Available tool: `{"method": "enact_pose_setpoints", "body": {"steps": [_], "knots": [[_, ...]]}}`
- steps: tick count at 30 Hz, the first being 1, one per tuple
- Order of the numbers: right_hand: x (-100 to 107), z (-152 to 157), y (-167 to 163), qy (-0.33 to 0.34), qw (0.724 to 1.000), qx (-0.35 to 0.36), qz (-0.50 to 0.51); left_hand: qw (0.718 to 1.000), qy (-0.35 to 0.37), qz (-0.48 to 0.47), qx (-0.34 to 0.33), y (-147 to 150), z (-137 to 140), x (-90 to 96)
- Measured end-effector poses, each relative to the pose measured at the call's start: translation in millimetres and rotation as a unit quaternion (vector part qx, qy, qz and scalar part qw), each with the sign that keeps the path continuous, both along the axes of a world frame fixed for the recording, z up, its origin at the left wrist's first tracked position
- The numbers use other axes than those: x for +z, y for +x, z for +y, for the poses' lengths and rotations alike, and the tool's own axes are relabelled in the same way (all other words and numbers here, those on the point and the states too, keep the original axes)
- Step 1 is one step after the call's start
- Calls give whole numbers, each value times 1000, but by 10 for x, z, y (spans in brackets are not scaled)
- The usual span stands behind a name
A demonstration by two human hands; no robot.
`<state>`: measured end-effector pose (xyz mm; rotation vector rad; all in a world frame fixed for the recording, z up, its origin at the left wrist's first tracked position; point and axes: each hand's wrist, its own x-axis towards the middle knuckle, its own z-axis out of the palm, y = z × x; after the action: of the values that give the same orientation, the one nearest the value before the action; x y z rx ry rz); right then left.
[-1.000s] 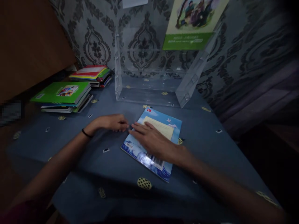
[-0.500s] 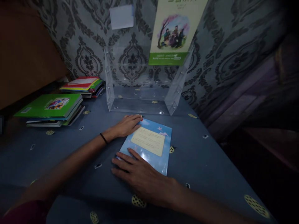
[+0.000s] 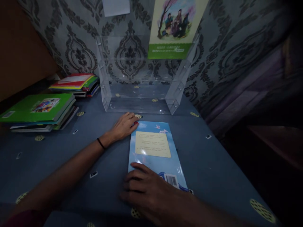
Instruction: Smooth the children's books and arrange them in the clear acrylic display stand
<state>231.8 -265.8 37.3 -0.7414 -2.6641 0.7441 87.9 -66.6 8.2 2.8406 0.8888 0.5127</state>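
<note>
Left hand (image 3: 125,126): thumb spread from my fingers, at the book's far-left corner.
Right hand (image 3: 151,192): fingers bent, slightly parted, over the book's near-left part; blur hides the thumb, so whether I pinch anything I cannot tell.
Glossy cover: probably slippery; I'd press lightly, let the left hand anchor its corner, and guide the near end with flat fingertips, without bending the edge.
Book (image 3: 153,146): flat on the table (image 3: 208,176), between the rack and the table's near edge.
Book's slant: half a second ago it lay askew; now its far edge runs nearly level with the rack's front.
Barcode (image 3: 171,180): covered by my right hand then, showing beyond it now.
Clear rack (image 3: 106,102): toward the table's far edge, apart from the book.
Book stacks (image 3: 40,108): toward the table's left edge.
</note>
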Motion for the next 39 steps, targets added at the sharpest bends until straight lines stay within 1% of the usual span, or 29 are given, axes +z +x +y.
{"method": "enact_pose_setpoints", "body": {"steps": [7, 10, 14, 18, 21, 23, 24, 25, 26, 27, 29, 30, 31, 32, 33, 35, 37, 39], "knots": [[20, -200, -1, 7, 999, -34, 19, 1000, 9, 20, 19, -2, -36, 15], [21, -278, -10, 0, 998, -50, 28, 999, -5, 19, 39, 14, -50, 46], [12, -343, 5, 5, 996, -77, 38, 996, -59, 25, 57, 15, -61, 131], [-24, -348, 32, 7, 996, -57, 64, 993, -102, 14, 54, -21, -52, 182], [-73, -332, 44, -18, 994, -42, 99, 989, -132, -30, 58, -53, -25, 191], [-97, -320, 46, -49, 987, -48, 149, 978, -183, -83, 56, -61, -11, 204], [-101, -314, 46, -68, 980, -57, 180, 967, -220, -115, 52, -58, -11, 214], [-99, -310, 46, -89, 971, -70, 213, 951, -267, -148, 49, -51, -20, 223], [-92, -307, 45, -109, 960, -84, 244, 927, -323, -182, 49, -41, -37, 231], [-79, -306, 45, -127, 949, -98, 273, 897, -383, -214, 55, -27, -60, 237], [-50, -311, 47, -145, 929, -132, 314, 824, -491, -270, 82, 3, -117, 237], [-38, -315, 51, -142, 924, -154, 321, 791, -528, -293, 96, 17, -144, 234], [-31, -320, 60, -129, 923, -179, 314, 766, -551, -313, 108, 27, -165, 231], [-32, -322, 74, -106, 927, -208, 295, 747, -566, -328, 115, 34, -179, 230], [-41, -320, 96, -76, 932, -238, 262, 734, -578, -337, 118, 37, -184, 231], [-89, -294, 164, -7, 938, -297, 180, 716, -600, -336, 117, 29, -174, 241], [-165, -237, 262, 52, 928, -352, 115, 704, -623, -322, 113, 10, -148, 255], [-246, -164, 369, 81, 912, -395, 79, 695, -641, -307, 109, -13, -120, 266]]}}
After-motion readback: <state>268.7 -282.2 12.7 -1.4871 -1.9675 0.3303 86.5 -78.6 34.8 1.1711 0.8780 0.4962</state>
